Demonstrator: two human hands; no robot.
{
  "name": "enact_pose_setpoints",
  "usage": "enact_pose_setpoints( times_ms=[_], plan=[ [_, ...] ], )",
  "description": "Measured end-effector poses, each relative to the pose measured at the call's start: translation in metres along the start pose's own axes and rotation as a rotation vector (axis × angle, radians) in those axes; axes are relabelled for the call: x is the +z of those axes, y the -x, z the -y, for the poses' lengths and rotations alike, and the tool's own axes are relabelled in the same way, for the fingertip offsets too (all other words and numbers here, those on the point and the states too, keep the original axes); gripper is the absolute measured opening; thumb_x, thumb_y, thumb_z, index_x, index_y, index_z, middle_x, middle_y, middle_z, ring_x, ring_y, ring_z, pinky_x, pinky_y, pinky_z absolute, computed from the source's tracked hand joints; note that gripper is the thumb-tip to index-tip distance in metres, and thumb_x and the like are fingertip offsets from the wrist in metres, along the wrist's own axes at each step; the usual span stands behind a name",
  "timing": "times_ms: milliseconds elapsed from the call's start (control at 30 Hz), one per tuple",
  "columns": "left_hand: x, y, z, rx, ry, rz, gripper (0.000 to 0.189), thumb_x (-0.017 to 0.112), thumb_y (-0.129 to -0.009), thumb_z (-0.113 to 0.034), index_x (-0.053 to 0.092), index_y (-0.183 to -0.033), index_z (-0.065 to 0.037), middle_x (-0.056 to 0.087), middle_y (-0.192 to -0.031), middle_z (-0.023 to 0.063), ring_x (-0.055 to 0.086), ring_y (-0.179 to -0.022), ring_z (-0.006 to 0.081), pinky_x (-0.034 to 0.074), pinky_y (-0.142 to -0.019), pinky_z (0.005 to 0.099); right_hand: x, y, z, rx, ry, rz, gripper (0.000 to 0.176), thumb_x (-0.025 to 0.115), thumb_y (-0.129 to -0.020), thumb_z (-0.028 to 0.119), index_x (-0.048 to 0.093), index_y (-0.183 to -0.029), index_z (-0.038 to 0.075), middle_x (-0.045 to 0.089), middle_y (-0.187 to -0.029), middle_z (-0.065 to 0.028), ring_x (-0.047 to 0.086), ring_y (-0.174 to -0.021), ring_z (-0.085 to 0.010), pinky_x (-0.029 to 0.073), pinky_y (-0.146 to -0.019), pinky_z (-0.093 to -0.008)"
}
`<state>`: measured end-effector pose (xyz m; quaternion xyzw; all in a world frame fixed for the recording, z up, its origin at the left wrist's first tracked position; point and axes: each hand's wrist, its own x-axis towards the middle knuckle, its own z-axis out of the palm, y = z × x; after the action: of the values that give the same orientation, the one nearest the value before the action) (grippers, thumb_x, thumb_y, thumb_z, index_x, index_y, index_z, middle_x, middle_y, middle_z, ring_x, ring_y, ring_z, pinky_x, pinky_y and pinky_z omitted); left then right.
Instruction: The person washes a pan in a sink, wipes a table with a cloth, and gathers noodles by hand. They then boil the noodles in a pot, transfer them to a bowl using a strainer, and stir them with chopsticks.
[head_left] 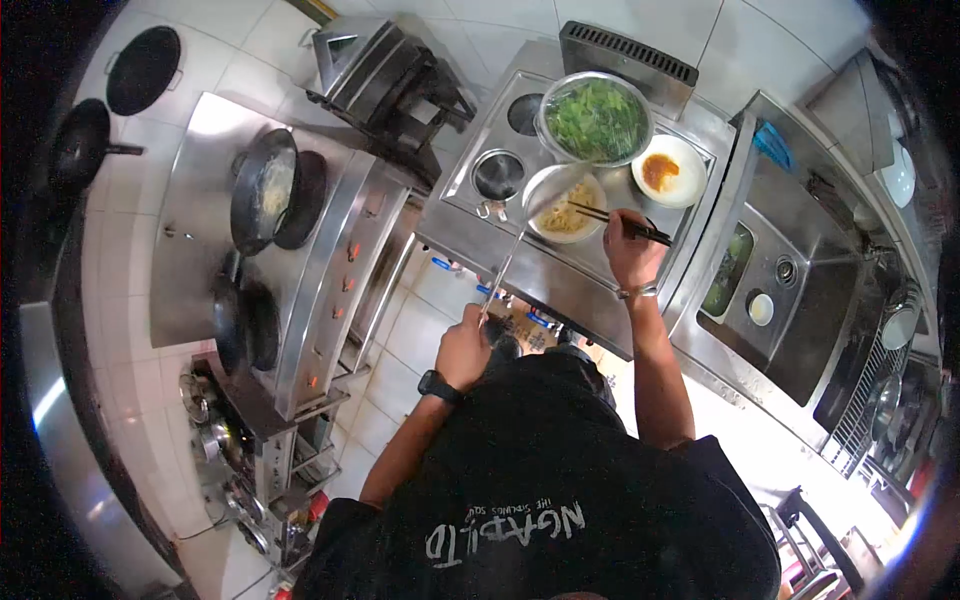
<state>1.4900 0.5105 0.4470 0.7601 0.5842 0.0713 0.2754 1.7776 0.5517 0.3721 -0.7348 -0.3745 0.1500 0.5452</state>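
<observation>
My left hand (463,347) is closed round the thin metal handle of a ladle-like utensil (507,268); its blurred head overlaps a white bowl (531,218). Pale yellow noodles (566,214) lie in that bowl. Dark chopsticks (592,212) are gripped in my right hand (632,252), their tips over the noodles. Just beyond, a metal bowl (540,128) holds green leafy vegetables (597,118). A second white bowl (692,184), with reddish-brown sauce inside, stands right of the noodles.
The steel cooker (465,205) under the bowls has round wells. To the right is a steel sink (810,300) with greens in one basin and a small white cup (760,309). On the left, a stove (335,260) carries a wok (250,205) and other dark pans.
</observation>
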Motion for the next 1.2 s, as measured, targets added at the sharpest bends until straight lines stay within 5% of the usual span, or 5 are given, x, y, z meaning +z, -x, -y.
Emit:
enact_pose_setpoints(
  times_ms=[333,667,733,900,1200],
  plan=[
    [-0.009,0.002,0.005,0.009,0.155,0.000,0.018,0.046,-0.088,-0.004,0.045,-0.107,-0.005,0.062,-0.082,0.0256,0.060,-0.074,0.0450,0.046,-0.061,0.0519,0.026,-0.024,-0.022,-0.034,0.173,0.252,0.024,0.059,-0.085,0.030,0.067,-0.086,0.007,0.067,-0.078,-0.0143,0.066,-0.070,-0.0305,0.051,-0.065,-0.0367],
    [-0.036,0.028,0.018,-0.055,1.122,-0.071,0.012,0.045,-0.096,-0.020,0.050,-0.103,-0.012,0.036,-0.059,-0.0046,0.031,-0.044,0.0048,0.024,-0.037,0.0211,0.018,-0.049,-0.017,0.134,0.182,0.308,0.024,0.061,-0.086,0.025,0.068,-0.082,0.002,0.068,-0.066,-0.0063,0.064,-0.060,-0.0171,0.049,-0.059,-0.0314],
    [-0.065,0.040,0.015,-0.425,1.451,-0.025,0.009,0.042,-0.095,-0.011,0.047,-0.101,-0.008,0.043,-0.063,0.0002,0.039,-0.044,0.0069,0.026,-0.034,0.0205,0.026,-0.052,-0.034,0.039,0.169,0.216,0.023,0.062,-0.085,0.025,0.068,-0.082,0.003,0.067,-0.067,-0.0066,0.064,-0.062,-0.0188,0.049,-0.059,-0.0329],
    [-0.089,0.072,0.043,-0.445,1.690,-0.147,0.007,0.039,-0.096,-0.013,0.045,-0.100,-0.012,0.029,-0.057,-0.0030,0.024,-0.040,0.0056,0.019,-0.034,0.0204,0.038,-0.081,-0.132,-0.007,0.209,0.290,0.013,0.063,-0.085,0.011,0.066,-0.085,-0.002,0.064,-0.070,-0.0064,0.060,-0.059,-0.0138,0.048,-0.055,-0.0270],
    [-0.072,0.109,0.100,-0.549,1.863,-0.317,0.006,0.041,-0.096,-0.014,0.047,-0.097,-0.013,0.031,-0.057,-0.0030,0.024,-0.039,0.0062,0.020,-0.033,0.0208,0.033,-0.077,-0.066,0.258,-0.259,0.244,0.014,0.066,-0.081,0.010,0.060,-0.081,-0.004,0.059,-0.073,-0.0085,0.058,-0.060,-0.0158,0.049,-0.051,-0.0259]
  ],
)
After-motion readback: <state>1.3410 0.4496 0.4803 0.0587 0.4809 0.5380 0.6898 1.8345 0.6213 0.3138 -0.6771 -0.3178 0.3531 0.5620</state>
